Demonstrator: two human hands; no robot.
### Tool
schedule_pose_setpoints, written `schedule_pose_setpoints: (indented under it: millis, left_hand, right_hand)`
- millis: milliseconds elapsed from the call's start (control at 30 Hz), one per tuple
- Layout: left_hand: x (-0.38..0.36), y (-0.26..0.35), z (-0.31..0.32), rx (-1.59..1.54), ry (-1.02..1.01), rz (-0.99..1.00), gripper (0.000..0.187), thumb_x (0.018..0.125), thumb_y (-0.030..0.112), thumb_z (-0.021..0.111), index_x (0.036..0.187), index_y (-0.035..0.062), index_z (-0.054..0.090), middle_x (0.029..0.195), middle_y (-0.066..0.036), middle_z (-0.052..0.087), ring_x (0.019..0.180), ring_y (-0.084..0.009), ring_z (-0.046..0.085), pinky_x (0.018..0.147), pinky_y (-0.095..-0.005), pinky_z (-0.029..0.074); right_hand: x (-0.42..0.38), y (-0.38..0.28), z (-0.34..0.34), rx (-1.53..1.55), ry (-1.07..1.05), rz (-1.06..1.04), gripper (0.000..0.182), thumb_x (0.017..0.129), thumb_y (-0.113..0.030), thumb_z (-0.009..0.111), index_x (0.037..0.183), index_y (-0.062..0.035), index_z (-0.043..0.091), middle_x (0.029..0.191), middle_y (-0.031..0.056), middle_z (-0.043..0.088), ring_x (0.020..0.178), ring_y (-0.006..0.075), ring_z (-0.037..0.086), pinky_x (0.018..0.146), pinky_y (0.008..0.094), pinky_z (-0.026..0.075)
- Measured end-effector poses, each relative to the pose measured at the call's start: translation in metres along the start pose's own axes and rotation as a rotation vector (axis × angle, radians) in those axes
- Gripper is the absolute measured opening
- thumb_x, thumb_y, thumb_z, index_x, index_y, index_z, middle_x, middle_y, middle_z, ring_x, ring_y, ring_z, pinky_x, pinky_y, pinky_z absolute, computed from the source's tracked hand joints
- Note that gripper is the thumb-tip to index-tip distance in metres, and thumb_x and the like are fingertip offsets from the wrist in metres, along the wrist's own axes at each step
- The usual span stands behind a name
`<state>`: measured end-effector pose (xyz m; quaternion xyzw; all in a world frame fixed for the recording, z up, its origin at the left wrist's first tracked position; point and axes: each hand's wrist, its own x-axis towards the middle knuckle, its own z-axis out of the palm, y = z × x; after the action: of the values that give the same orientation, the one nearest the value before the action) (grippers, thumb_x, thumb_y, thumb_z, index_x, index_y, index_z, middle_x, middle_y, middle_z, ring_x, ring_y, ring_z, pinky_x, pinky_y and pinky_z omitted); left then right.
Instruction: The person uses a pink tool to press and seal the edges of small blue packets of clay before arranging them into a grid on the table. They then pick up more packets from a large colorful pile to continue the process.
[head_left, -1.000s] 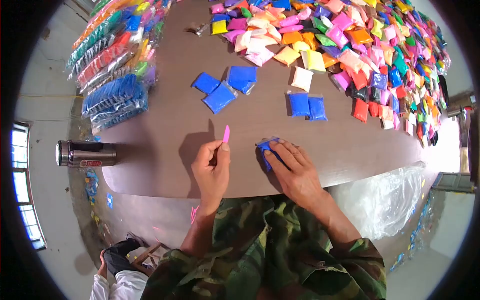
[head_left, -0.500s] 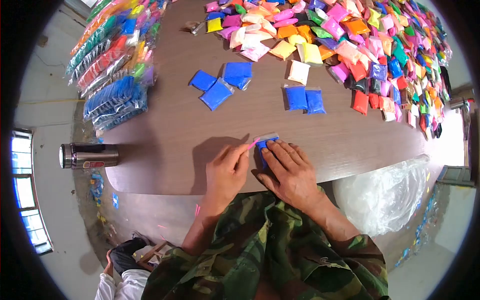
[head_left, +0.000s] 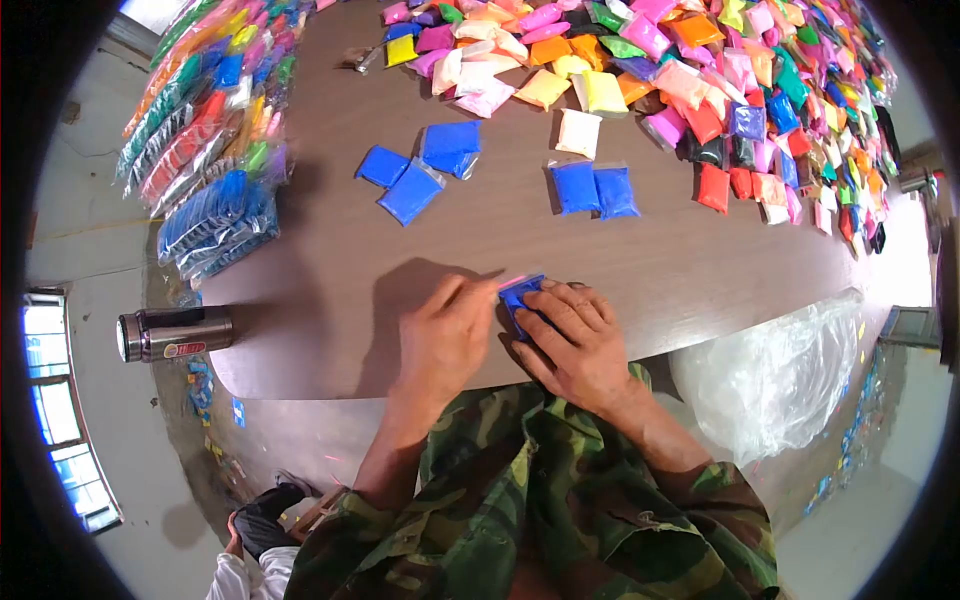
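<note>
My left hand (head_left: 445, 335) is closed in a pinch at the near part of the table, holding a thin pink stick (head_left: 514, 282). The stick's far end lies at the top edge of a small blue packet (head_left: 516, 292). My right hand (head_left: 575, 335) lies over that packet, fingers laid flat across it and pressing it to the table, which hides most of it. Beyond my hands are more blue packets: a group of three (head_left: 412, 190) to the left and a pair (head_left: 592, 188) to the right. A cream packet (head_left: 578, 133) rests just behind the pair.
A big heap of colourful packets (head_left: 690, 90) covers the table's far right. Filled clear bags (head_left: 215, 205) are stacked at far left. A steel flask (head_left: 175, 332) lies by the left edge. Clear plastic (head_left: 770, 380) hangs at the right; a seated person (head_left: 265, 530) is lower left.
The view has shifted slightly. My left hand has turned and its pink stick now lies flatter along the packet's top edge. My right hand stays on the packet.
</note>
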<state>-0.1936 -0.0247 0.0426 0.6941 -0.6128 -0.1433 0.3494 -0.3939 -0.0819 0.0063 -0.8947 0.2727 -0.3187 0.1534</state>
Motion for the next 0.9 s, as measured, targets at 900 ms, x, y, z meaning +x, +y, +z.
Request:
schedule_pose_setpoints:
  millis: [900]
  left_hand:
    - [-0.008,0.002,0.004,0.035,-0.066,-0.013,0.010,0.098,0.003,0.072,0.107,0.0039,0.076,0.092,-0.016,0.072,0.079,-0.0385,0.072,0.069,-0.0446,0.057]
  right_hand:
    - [0.000,-0.005,-0.002,-0.016,0.058,0.052,0.029,0.090,-0.022,0.081,0.117,-0.0101,0.080,0.124,0.0056,0.076,0.117,0.0242,0.071,0.096,0.0416,0.048]
